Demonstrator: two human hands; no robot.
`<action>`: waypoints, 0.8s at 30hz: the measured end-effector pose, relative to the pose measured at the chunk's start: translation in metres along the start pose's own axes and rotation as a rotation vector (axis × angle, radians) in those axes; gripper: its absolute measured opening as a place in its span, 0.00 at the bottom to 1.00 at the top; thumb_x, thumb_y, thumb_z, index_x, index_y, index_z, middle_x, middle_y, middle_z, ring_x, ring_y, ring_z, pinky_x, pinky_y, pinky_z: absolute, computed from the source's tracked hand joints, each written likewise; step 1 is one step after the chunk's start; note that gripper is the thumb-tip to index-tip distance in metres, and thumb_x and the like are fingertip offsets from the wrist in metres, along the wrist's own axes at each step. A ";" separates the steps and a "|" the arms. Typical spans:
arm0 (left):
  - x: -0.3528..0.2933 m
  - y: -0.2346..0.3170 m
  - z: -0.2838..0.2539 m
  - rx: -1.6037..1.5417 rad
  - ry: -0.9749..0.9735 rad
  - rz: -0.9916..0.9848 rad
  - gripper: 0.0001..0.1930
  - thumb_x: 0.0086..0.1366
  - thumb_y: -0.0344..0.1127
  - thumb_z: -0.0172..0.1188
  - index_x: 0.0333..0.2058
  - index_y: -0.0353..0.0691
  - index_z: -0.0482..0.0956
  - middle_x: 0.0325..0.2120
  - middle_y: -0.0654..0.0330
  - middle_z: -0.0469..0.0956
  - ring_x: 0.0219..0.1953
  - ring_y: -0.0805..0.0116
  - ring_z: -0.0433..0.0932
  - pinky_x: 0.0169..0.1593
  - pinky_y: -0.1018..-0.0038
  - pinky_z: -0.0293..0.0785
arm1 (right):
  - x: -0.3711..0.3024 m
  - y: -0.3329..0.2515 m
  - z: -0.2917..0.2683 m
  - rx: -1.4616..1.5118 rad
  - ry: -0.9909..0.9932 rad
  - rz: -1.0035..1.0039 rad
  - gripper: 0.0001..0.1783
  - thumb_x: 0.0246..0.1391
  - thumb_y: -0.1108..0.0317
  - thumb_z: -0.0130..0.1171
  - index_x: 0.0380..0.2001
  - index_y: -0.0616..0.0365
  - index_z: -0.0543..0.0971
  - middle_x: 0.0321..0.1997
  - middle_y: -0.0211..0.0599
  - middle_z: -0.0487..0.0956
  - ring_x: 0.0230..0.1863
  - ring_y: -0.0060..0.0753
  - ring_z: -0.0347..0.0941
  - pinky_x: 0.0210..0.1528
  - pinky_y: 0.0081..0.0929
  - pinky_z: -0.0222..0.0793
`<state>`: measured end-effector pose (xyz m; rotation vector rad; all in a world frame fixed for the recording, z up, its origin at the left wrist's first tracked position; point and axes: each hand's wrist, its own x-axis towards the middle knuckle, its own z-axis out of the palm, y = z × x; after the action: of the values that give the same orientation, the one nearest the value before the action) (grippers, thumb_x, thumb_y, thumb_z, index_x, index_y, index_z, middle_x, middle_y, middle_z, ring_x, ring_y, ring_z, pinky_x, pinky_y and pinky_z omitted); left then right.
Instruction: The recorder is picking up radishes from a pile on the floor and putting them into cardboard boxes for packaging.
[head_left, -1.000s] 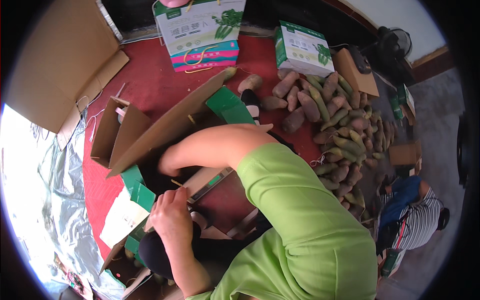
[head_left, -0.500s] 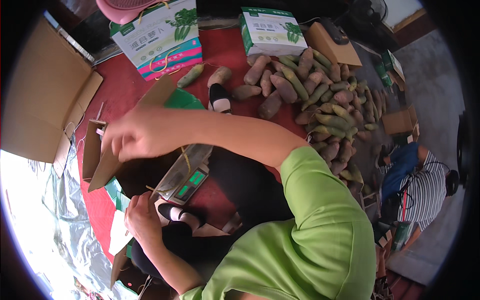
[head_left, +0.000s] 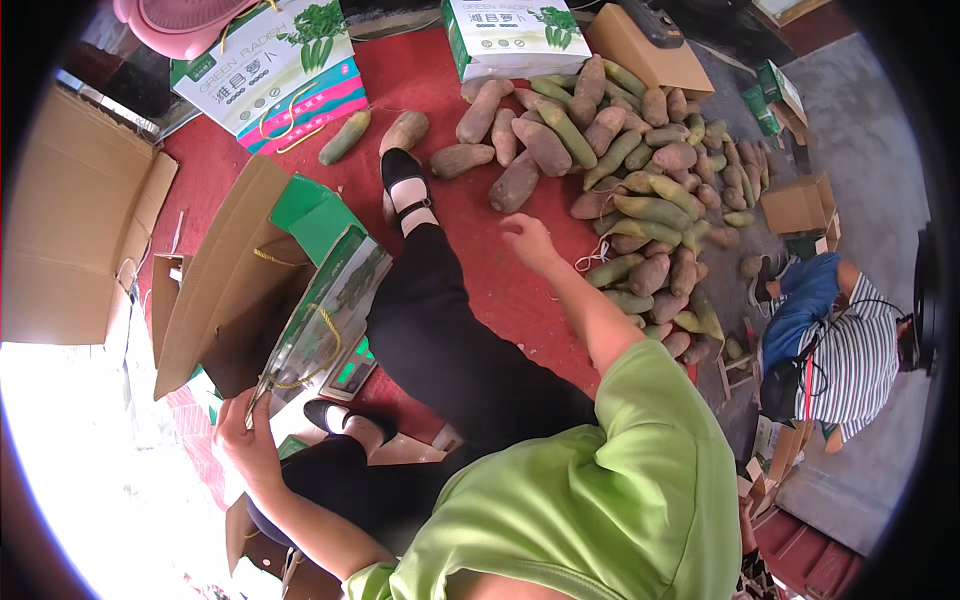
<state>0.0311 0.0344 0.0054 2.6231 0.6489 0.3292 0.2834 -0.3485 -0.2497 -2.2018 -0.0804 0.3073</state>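
Observation:
My left hand pinches the near edge of an open cardboard carton with green printed flaps and a yellow cord handle. The carton leans over a digital scale with a lit green display; its dark inside is mostly hidden. My right hand is held over the red floor covering, fingers loosely bent and apart, with nothing visible in them. Just beyond it lies a large pile of roots: green radishes mixed with brownish-purple ones shaped like sweet potatoes.
My foot in a black shoe stands between carton and pile. A printed gift box with a pink basin and another white-green box stand behind. At right a person in a striped shirt bends among small cartons.
My right hand has swung from above the carton rightward to near the root pile. The carton's printed side and cord now show more fully, covering more of the scale. My left hand stays at its edge.

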 end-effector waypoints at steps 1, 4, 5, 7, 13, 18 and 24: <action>0.002 -0.001 0.006 0.002 -0.015 -0.011 0.06 0.54 0.28 0.63 0.32 0.36 0.81 0.26 0.55 0.78 0.28 0.59 0.78 0.33 0.69 0.72 | -0.004 0.013 -0.011 -0.045 0.011 0.086 0.15 0.46 0.71 0.62 0.40 0.60 0.79 0.40 0.42 0.81 0.42 0.36 0.77 0.45 0.31 0.72; 0.000 0.004 0.001 -0.010 -0.009 -0.029 0.06 0.54 0.28 0.63 0.32 0.35 0.81 0.25 0.55 0.78 0.27 0.59 0.78 0.33 0.70 0.71 | 0.013 0.040 -0.023 -0.215 0.099 0.211 0.20 0.45 0.68 0.63 0.45 0.56 0.77 0.44 0.46 0.79 0.46 0.43 0.76 0.48 0.35 0.71; -0.001 0.006 -0.001 -0.004 -0.010 -0.035 0.06 0.54 0.28 0.63 0.32 0.35 0.81 0.25 0.55 0.78 0.27 0.59 0.78 0.33 0.70 0.71 | 0.020 0.046 -0.028 -0.214 0.091 0.211 0.20 0.45 0.68 0.63 0.45 0.56 0.77 0.44 0.46 0.79 0.46 0.43 0.76 0.48 0.35 0.71; -0.001 0.011 -0.005 0.037 -0.010 -0.060 0.06 0.54 0.27 0.63 0.31 0.35 0.81 0.25 0.55 0.77 0.27 0.60 0.77 0.33 0.71 0.71 | 0.039 0.049 -0.038 -0.391 0.201 0.297 0.26 0.43 0.64 0.66 0.48 0.55 0.74 0.47 0.49 0.76 0.50 0.48 0.73 0.52 0.39 0.70; 0.005 0.008 -0.002 0.061 -0.030 -0.090 0.06 0.52 0.25 0.63 0.31 0.34 0.80 0.25 0.56 0.77 0.27 0.61 0.76 0.34 0.70 0.70 | 0.100 0.062 -0.070 -0.439 0.281 0.382 0.38 0.42 0.59 0.69 0.57 0.52 0.65 0.56 0.53 0.68 0.56 0.57 0.66 0.57 0.44 0.65; 0.008 0.004 -0.001 0.038 -0.034 -0.109 0.06 0.50 0.24 0.63 0.29 0.33 0.80 0.27 0.54 0.79 0.32 0.60 0.78 0.39 0.69 0.72 | 0.133 0.062 -0.074 -0.449 0.319 0.379 0.47 0.40 0.56 0.70 0.62 0.53 0.59 0.59 0.54 0.64 0.58 0.58 0.64 0.59 0.45 0.64; 0.011 0.006 0.001 0.046 -0.011 -0.141 0.07 0.47 0.24 0.65 0.28 0.33 0.80 0.29 0.53 0.80 0.34 0.58 0.79 0.40 0.68 0.73 | 0.166 0.084 -0.069 -0.451 0.306 0.436 0.54 0.33 0.50 0.73 0.62 0.55 0.58 0.58 0.57 0.65 0.58 0.57 0.65 0.59 0.43 0.64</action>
<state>0.0427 0.0345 0.0086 2.6027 0.8419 0.2594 0.4563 -0.4253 -0.3080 -2.6789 0.5539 0.1978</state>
